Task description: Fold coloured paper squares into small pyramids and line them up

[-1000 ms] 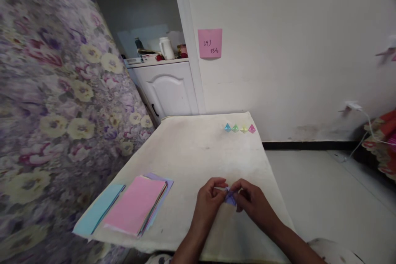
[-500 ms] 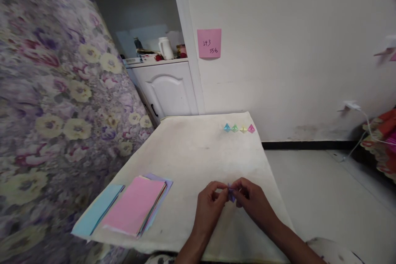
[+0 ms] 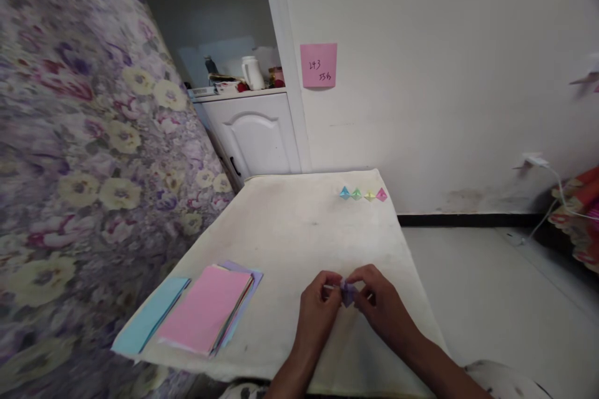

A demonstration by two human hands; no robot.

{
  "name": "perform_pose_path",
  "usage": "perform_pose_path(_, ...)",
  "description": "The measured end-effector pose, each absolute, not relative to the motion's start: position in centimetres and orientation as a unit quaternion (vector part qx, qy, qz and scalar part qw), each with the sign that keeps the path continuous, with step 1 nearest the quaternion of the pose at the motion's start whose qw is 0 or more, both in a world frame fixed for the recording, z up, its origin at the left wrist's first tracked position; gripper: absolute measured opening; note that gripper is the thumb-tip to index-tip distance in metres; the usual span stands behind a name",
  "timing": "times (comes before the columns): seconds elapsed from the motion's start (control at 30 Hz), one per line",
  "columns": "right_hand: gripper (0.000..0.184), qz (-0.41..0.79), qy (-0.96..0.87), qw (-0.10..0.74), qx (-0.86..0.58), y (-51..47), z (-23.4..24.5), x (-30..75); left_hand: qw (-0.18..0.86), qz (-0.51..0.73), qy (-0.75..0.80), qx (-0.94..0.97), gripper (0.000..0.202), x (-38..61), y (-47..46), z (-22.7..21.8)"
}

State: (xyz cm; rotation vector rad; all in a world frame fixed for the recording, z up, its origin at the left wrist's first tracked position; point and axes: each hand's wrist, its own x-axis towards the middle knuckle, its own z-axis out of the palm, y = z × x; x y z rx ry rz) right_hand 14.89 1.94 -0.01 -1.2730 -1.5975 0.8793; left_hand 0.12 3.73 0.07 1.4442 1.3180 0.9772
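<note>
A small folded piece of purple paper (image 3: 347, 294) is held between my two hands, just above the near right part of the table. My left hand (image 3: 320, 300) pinches its left side between thumb and fingers. On the right side, the fingertips of my right hand (image 3: 377, 294) grip it too. Fingers cover part of its shape. At the far right corner of the table stands a row of small folded paper pieces: blue (image 3: 345, 192), green (image 3: 356, 194), yellow (image 3: 369, 196) and pink (image 3: 382, 194).
A stack of coloured paper with a pink sheet (image 3: 208, 308) on top lies at the left of the cloth-covered table (image 3: 285, 230). Beside it is blue paper (image 3: 150, 318). A floral curtain (image 3: 93, 156) hangs along the left; a wall (image 3: 421, 87) stands behind.
My fingers have parted slightly around the purple paper, so more of it shows. Both hands still hold it at nearly the same place.
</note>
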Motion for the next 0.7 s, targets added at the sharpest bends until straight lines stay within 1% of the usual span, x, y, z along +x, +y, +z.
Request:
perform_pose_path(0.13,0.026,0.324,-0.670,0.433,-0.508,1.84,-0.19,14.82,0.450,0.394,0.539,0.593,0.015,0.28,3.71,-0.15)
perform_pose_path(0.3,0.022,0.295,-0.685,0.431,-0.508,1.84,-0.54,14.87,0.457,0.390,0.538,0.592,0.018,0.10,3.86,-0.34)
perform_pose_path(0.5,0.020,0.285,-0.687,0.437,-0.506,1.80,-0.75,14.78,0.465,0.365,0.541,0.599,0.027,-0.22,4.02,-0.66)
perform_pose_path(0.7,0.013,0.291,-0.688,0.433,-0.505,1.70,-0.80,14.30,0.455,0.351,0.550,0.606,0.020,-0.16,3.97,-0.85)
